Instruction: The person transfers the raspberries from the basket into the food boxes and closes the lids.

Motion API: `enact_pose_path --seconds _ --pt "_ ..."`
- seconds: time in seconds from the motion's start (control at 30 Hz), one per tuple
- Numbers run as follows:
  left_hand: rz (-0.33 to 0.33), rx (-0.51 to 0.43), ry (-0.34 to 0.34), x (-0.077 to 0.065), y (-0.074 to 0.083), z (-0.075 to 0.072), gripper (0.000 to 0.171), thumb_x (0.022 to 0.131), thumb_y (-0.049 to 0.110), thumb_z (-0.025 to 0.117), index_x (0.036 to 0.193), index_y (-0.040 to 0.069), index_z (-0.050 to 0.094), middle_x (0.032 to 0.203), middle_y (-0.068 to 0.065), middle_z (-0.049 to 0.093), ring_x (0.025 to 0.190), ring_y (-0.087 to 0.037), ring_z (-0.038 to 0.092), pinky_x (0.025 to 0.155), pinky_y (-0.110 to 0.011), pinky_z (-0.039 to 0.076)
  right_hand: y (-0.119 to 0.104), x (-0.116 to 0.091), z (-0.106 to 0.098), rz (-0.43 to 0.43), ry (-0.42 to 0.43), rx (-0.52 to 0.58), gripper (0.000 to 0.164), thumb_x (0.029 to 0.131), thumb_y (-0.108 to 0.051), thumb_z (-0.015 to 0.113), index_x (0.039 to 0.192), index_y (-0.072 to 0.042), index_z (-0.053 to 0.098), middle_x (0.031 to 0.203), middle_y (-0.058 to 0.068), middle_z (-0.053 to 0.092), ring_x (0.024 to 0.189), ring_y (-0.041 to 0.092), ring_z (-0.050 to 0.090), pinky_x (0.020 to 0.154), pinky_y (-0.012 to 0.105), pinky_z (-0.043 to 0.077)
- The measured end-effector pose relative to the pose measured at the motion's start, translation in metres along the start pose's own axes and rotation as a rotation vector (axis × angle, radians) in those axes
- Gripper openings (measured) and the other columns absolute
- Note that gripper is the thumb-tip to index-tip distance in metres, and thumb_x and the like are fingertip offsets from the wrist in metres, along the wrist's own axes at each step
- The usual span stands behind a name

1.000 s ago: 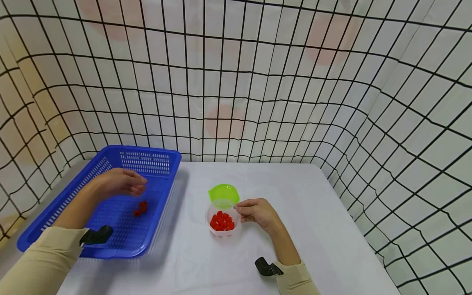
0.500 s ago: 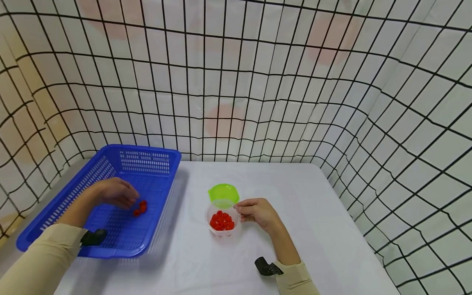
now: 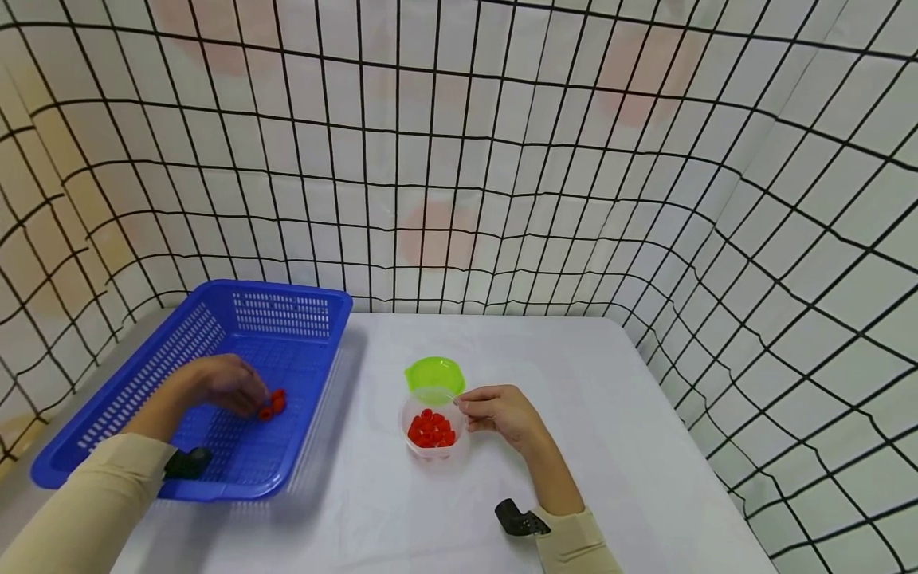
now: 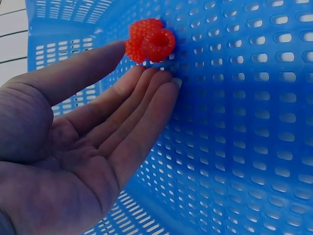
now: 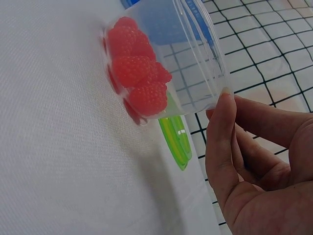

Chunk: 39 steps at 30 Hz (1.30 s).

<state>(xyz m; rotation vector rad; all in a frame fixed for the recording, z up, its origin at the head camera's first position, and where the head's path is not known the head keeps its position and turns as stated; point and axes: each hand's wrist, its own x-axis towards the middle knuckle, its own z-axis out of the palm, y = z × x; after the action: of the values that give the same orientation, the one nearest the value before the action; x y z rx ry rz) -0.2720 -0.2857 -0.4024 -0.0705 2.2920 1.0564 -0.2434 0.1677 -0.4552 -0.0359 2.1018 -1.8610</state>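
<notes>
Inside the blue basket, my left hand reaches down beside a few red raspberries. In the left wrist view, its fingers are extended and slightly bent, thumb apart, with nothing between them. The thumb tip and fingertips come very close to the raspberries; whether they touch, I cannot tell. My right hand pinches the rim of a clear plastic tub between thumb and fingers. Several raspberries lie in the bottom of that tub, which stands on the white table.
A bright green lid lies on the white table just behind the tub. Black netting over white sheeting surrounds the back and sides. The basket's raised perforated walls enclose my left hand.
My left hand has lowered into the basket, ending beside the raspberries. The right hand and tub have stayed in place.
</notes>
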Motion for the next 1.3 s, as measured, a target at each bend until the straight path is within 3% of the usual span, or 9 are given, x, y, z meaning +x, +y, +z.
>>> enact_pose_path --seconds 0.63,1.03,1.3 --pt "-0.047 0.004 0.02 0.002 0.001 0.009 0.013 0.093 0.002 0.068 0.099 -0.009 0.069 0.093 -0.015 0.073 0.087 -0.026 0.073 0.083 -0.043 0.063 0.001 -0.001 0.0 -0.017 -0.009 -0.024 0.03 0.093 -0.012 0.073 0.113 0.009 0.071 0.09 0.011 0.073 0.068 0.014 0.064 0.071 0.026 0.062" --pt "-0.009 -0.008 0.008 -0.001 0.0 0.007 0.015 0.089 -0.001 0.067 0.101 -0.011 0.064 0.093 -0.015 0.073 0.086 -0.027 0.073 0.082 -0.043 0.063 0.001 0.0 -0.001 -0.004 -0.004 -0.005 0.028 0.092 -0.01 0.073 0.111 0.009 0.072 0.089 0.011 0.074 0.067 0.014 0.064 0.07 0.026 0.062" --pt "0.037 -0.082 -0.032 -0.004 -0.005 -0.006 0.018 0.091 -0.002 0.063 0.106 -0.012 0.063 0.095 -0.012 0.073 0.093 -0.027 0.072 0.088 -0.045 0.061 0.0 -0.001 -0.001 -0.002 -0.004 -0.002 0.027 0.093 -0.011 0.072 0.112 0.009 0.072 0.098 0.017 0.075 0.068 0.015 0.065 0.07 0.026 0.062"
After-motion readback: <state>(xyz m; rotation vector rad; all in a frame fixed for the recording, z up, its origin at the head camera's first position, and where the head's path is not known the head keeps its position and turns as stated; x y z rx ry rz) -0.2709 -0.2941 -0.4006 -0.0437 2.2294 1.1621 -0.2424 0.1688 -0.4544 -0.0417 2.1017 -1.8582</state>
